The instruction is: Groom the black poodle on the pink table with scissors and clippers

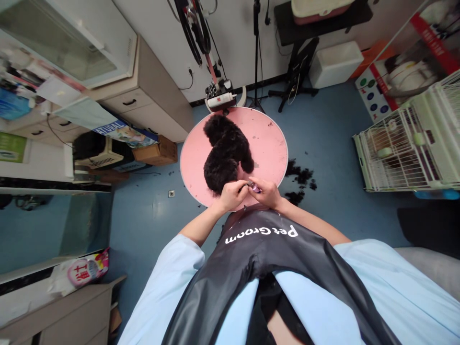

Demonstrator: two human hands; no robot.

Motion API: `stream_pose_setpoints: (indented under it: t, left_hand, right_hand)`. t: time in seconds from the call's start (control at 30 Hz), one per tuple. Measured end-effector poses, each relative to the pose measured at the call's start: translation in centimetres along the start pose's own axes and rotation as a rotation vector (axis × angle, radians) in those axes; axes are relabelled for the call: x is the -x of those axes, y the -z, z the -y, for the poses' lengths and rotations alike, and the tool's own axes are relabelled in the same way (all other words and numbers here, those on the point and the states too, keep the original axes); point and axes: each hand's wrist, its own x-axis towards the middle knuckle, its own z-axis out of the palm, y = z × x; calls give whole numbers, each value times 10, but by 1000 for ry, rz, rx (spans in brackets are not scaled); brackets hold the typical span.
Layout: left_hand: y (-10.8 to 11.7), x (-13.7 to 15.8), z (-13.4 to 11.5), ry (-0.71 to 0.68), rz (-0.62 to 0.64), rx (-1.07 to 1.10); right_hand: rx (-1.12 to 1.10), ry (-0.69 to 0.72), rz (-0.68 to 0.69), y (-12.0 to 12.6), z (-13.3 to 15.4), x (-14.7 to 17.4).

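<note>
A dog with black curly fur (230,151) is on the round pink grooming table (268,136), close in front of me. At the table's near edge my right hand (268,192) is closed around a small purple tool (256,188), mostly covered by the fingers. My left hand (233,195) is closed in a pinch right beside it, fingertips meeting the dark end of the tool. Whether those fingers grip the tool or something small and dark is hidden. Both hands are just below the dog's hindmost fur, and small dark clippings lie on the tabletop.
A holder with scissors and a white bottle (221,100) hangs at the table's far edge. Cut black fur (300,177) lies on the blue floor at right. A wire cage (398,148) stands farther right, a cardboard box (158,151) and cabinets at left.
</note>
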Motion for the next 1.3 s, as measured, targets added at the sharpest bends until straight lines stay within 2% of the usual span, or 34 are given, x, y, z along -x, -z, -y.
stream_pose_setpoints:
  t: [0.1,0.37,0.63,0.8,0.93,1.3]
  left_hand:
    - [0,-2,0,4,-15,0]
    - [1,-2,-1,49,8,-4]
    - [-1,-3,2,62,51,7]
    - [2,-8,1,20,-18,20]
    - [5,-12,0,-6,-69,50]
    - [3,-17,5,101,-135,66]
  right_hand:
    - [-24,-3,-56,0,0,0]
    - [-54,68,-40,0,1,-2]
    - [-81,-12,-9,-3,-2,-1]
    - [-98,-46,-64,-3,-4,1]
    - [-91,-70,-40,-3,-3,1]
    - [-6,-69,-9,-9,-3,-2]
